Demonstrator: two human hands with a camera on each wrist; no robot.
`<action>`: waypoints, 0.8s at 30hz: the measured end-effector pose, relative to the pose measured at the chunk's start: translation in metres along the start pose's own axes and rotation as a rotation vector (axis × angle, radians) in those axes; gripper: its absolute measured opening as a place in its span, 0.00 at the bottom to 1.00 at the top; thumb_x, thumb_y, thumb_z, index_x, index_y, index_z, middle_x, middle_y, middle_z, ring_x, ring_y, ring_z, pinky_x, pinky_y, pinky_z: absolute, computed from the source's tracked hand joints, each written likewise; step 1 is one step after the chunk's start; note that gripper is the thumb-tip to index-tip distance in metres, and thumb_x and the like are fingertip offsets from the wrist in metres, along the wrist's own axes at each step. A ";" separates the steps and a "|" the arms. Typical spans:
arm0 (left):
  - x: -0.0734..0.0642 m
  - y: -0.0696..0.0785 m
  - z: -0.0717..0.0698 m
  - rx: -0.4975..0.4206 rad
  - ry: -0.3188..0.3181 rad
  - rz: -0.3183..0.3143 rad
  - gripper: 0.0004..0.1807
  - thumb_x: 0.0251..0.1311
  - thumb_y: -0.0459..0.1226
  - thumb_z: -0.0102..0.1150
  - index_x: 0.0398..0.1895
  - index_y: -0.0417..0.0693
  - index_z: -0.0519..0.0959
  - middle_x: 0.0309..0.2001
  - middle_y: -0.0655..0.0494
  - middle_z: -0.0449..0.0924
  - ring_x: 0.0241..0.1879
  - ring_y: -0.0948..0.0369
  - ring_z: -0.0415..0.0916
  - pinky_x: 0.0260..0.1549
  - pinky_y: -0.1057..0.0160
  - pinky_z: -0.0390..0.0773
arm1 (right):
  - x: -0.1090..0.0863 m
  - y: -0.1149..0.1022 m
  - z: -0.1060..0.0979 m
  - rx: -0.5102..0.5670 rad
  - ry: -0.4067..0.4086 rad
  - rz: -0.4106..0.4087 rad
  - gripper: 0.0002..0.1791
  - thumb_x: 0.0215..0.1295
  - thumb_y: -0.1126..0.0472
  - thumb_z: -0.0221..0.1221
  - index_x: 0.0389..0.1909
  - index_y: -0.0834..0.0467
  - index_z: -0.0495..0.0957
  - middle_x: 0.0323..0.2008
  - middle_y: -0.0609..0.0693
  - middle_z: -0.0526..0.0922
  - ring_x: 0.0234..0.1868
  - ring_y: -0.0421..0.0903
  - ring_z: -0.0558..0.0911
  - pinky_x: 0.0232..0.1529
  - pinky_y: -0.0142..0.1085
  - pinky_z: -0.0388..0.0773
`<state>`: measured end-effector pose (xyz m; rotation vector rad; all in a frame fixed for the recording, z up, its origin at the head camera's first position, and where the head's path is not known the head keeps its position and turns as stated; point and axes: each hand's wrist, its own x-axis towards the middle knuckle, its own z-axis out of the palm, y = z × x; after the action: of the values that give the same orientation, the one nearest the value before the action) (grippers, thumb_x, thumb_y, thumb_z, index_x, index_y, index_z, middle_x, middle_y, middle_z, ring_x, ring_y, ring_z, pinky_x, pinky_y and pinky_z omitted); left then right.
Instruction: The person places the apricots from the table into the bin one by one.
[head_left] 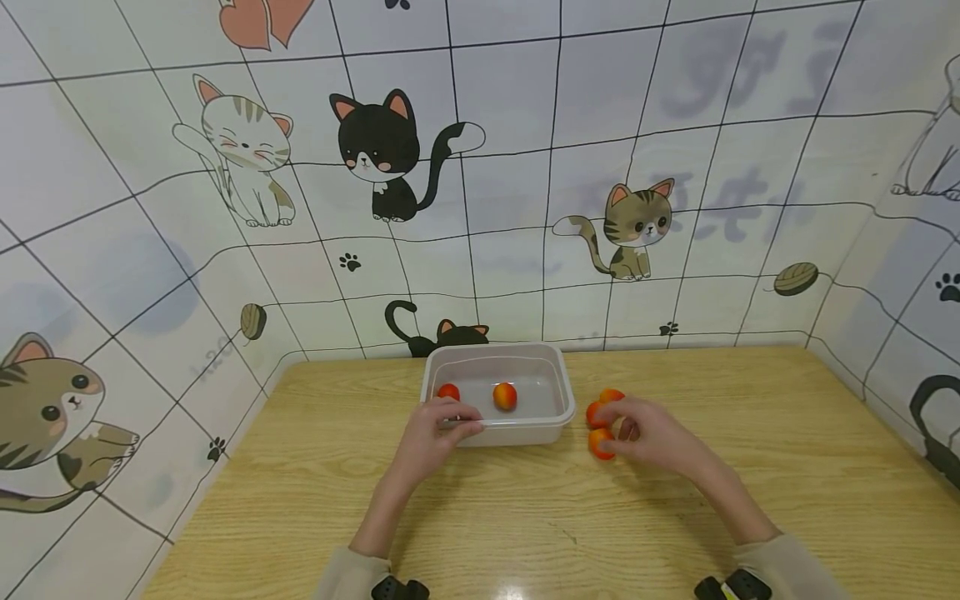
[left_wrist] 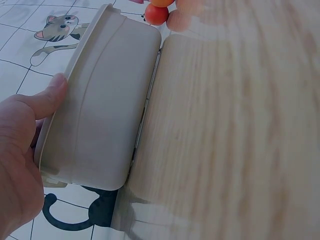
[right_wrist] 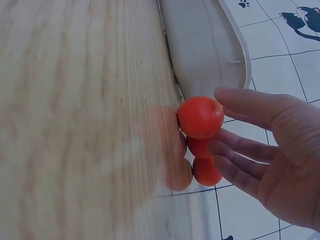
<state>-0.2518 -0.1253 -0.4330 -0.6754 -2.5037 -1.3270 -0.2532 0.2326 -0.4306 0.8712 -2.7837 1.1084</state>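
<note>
My left hand (head_left: 437,433) grips the near rim of a white plastic container (head_left: 525,432), its thumb lying along the outer wall in the left wrist view. Inside the container are two round red-orange fruits, one fruit (head_left: 505,397) in the middle and another (head_left: 448,392) near the left wall. Right of the container, three similar fruits sit in a cluster on the table. My right hand (head_left: 651,433) reaches to the nearest fruit (right_wrist: 201,117), with thumb and fingertips at its side and the fingers only slightly bent. Behind it are a second fruit (right_wrist: 199,146) and a third (right_wrist: 207,172).
The light wooden table (head_left: 525,517) carries the container near its back edge. A white wall (head_left: 510,200) with cat drawings and grid lines rises right behind it and along both sides. A dark looped object (head_left: 933,417) shows at the far right.
</note>
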 end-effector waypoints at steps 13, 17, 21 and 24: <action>0.000 0.000 0.001 -0.017 -0.004 -0.004 0.05 0.55 0.35 0.74 0.35 0.51 0.88 0.34 0.68 0.83 0.40 0.62 0.77 0.45 0.61 0.80 | 0.000 -0.003 0.005 -0.029 -0.086 -0.001 0.16 0.56 0.60 0.75 0.44 0.56 0.82 0.38 0.45 0.82 0.29 0.38 0.75 0.32 0.33 0.76; -0.001 0.000 0.001 -0.021 -0.003 -0.002 0.05 0.55 0.35 0.74 0.35 0.52 0.88 0.34 0.68 0.82 0.40 0.62 0.76 0.45 0.61 0.80 | 0.000 -0.002 0.006 -0.029 -0.095 -0.011 0.18 0.54 0.61 0.76 0.44 0.56 0.82 0.37 0.45 0.80 0.29 0.38 0.76 0.32 0.33 0.77; 0.000 0.001 0.001 -0.023 0.004 0.010 0.05 0.55 0.34 0.74 0.34 0.51 0.88 0.33 0.68 0.83 0.40 0.62 0.77 0.44 0.61 0.80 | -0.001 -0.002 0.006 -0.027 -0.104 -0.006 0.18 0.54 0.62 0.75 0.45 0.56 0.81 0.36 0.45 0.79 0.29 0.38 0.76 0.33 0.33 0.77; 0.000 0.001 0.001 -0.023 0.007 0.019 0.05 0.55 0.33 0.74 0.35 0.50 0.89 0.33 0.67 0.83 0.39 0.62 0.77 0.43 0.62 0.80 | -0.002 -0.002 0.004 -0.026 -0.102 0.001 0.18 0.55 0.62 0.75 0.45 0.55 0.81 0.36 0.45 0.79 0.30 0.39 0.76 0.33 0.33 0.77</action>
<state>-0.2514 -0.1243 -0.4331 -0.6961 -2.4741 -1.3507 -0.2499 0.2294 -0.4330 0.9493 -2.8728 1.0544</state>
